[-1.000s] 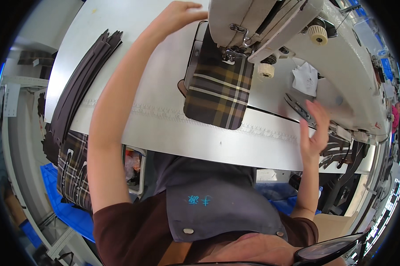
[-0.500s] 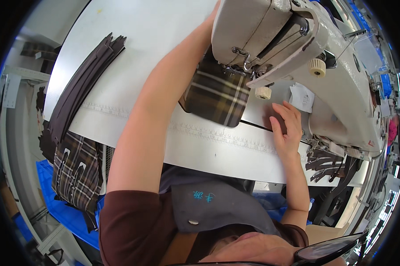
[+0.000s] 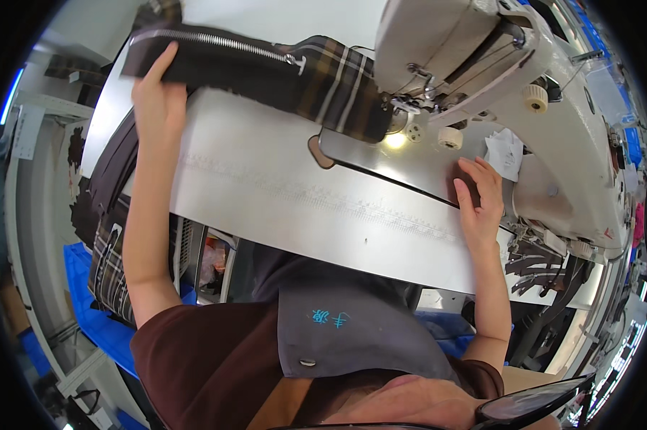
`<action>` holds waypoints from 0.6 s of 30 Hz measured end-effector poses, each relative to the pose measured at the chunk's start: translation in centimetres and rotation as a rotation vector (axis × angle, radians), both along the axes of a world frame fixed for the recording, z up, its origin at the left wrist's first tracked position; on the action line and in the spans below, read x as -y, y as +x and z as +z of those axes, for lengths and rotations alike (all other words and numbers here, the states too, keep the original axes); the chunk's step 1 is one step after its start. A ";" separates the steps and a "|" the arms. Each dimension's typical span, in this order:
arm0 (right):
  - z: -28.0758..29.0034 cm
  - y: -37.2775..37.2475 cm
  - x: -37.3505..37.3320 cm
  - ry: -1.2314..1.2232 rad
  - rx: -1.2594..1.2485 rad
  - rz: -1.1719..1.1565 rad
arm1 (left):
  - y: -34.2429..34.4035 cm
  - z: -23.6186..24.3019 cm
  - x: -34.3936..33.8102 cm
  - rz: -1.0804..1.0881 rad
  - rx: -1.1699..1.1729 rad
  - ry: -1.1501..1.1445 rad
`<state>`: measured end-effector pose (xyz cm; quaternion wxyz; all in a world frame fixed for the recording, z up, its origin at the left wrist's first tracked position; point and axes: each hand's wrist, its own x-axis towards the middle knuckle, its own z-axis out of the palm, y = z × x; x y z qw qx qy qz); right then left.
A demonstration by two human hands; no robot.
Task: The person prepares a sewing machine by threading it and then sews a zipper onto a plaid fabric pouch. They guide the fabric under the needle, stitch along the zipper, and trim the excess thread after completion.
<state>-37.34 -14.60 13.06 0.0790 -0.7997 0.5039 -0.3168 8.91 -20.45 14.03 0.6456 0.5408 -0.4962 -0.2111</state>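
My left hand [image 3: 159, 104] grips the left end of a brown plaid fabric piece [image 3: 331, 82], thumb on top of a dark band with a silver zipper [image 3: 223, 39] along it. The piece stretches across to the sewing machine [image 3: 427, 50], and its right end lies beside the needle area, away from the hand. Fingers apart, my right hand [image 3: 481, 197] rests on the machine bed below a white crumpled slip [image 3: 504, 154] and holds nothing.
Dark fabric strips [image 3: 112, 161] lie at the table's left edge, above plaid pieces in a blue bin [image 3: 80, 287]. More dark strips [image 3: 542, 265] lie at the right. A ruler scale [image 3: 323, 197] runs along the white tabletop [image 3: 288, 229].
My left hand has come out from behind the machine head and swung left, drawing the plaid piece left so its zipper shows. My right hand has stayed in place on the machine bed.
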 end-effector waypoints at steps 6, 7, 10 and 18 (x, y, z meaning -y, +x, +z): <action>-0.1 1.3 -0.8 -0.036 -0.064 0.087 | -1.1 0.0 -15.7 -0.102 -1.086 -0.097; -0.1 1.7 -0.9 -0.050 -0.079 0.108 | -1.8 -0.6 -16.9 -0.076 -1.113 -0.103; 0.4 5.3 -1.6 -0.030 -0.086 0.311 | -4.4 -1.8 -19.1 -0.019 -1.095 -0.082; -0.7 20.6 1.5 -0.301 -0.105 0.793 | -5.2 1.5 -22.1 -0.223 -1.348 -0.009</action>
